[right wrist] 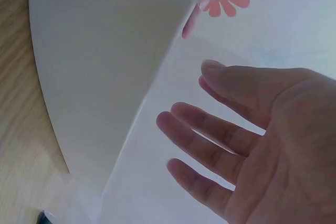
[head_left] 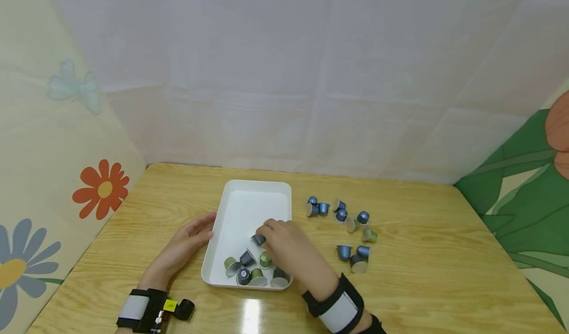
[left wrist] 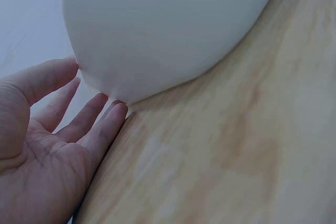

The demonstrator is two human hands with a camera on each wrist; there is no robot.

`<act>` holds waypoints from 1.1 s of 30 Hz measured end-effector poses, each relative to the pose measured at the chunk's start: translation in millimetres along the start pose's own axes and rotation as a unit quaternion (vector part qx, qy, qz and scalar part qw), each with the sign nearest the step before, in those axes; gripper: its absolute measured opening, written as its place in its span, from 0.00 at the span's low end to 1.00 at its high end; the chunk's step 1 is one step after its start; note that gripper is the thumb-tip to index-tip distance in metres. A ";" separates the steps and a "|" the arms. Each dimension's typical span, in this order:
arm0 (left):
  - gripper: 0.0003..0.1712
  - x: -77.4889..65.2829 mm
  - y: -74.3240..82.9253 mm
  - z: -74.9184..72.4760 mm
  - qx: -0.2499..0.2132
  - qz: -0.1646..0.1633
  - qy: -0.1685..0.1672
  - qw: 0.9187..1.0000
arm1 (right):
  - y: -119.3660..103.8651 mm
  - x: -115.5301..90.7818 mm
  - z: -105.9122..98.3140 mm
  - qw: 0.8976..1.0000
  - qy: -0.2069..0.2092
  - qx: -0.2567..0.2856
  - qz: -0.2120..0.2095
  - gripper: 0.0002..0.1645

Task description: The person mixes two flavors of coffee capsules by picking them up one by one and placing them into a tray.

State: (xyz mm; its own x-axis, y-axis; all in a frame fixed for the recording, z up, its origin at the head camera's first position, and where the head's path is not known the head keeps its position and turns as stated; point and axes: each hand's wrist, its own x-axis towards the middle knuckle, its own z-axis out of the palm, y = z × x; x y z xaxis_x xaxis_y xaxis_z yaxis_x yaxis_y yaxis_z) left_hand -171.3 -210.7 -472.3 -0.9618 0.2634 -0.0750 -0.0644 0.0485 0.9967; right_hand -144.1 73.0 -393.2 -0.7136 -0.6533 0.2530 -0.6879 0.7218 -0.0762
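Behind the wood-grained bench point(head_left: 426, 294), a pale, creased cloth point(head_left: 249, 77). On the bench, left of centre, a white tray point(head_left: 253, 200), with its long axis from near to far. In its near half, a loose bunch of capsules point(head_left: 247, 259): the leftmost green capsule point(head_left: 230, 264) with its lid to the right and near, the nearest green capsule point(head_left: 257, 274) with its lid to the near side. Directly left of the tray, the left hand point(head_left: 188, 242), spread and relaxed, fingertips touching the tray. Over the tray's right side, the right hand point(head_left: 286, 247), with fingers loosely bent and nothing visible between them in the right wrist view; just beside its fingertips, a dark capsule point(head_left: 258, 239), contact impossible to tell. Right of both hands, scattered blue capsules point(head_left: 324, 208)
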 end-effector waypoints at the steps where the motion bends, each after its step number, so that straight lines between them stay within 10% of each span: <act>1: 0.36 -0.1 0.2 0.2 0.001 -0.001 0.000 1.000 | 1.2 -0.2 -1.2 1.000 0.004 -0.001 -0.002 0.16; 19: 0.36 0.0 -0.1 -0.1 -0.005 0.006 -0.003 1.000 | 22.5 -7.6 -22.7 0.994 -0.027 0.057 0.088 0.18; 33: 0.36 -0.8 0.4 0.3 -0.009 0.005 0.001 1.000 | 32.7 -17.1 -30.5 0.970 -0.106 0.055 0.211 0.25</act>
State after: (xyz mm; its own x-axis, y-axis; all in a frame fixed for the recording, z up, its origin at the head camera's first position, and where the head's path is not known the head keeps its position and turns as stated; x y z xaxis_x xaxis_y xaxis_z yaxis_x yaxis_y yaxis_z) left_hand -170.5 -210.7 -471.9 -0.9628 0.2623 -0.0657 -0.0603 0.0286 0.9978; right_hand -150.3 114.7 -370.7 -0.9382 -0.3450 -0.0271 -0.3294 0.9143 -0.2357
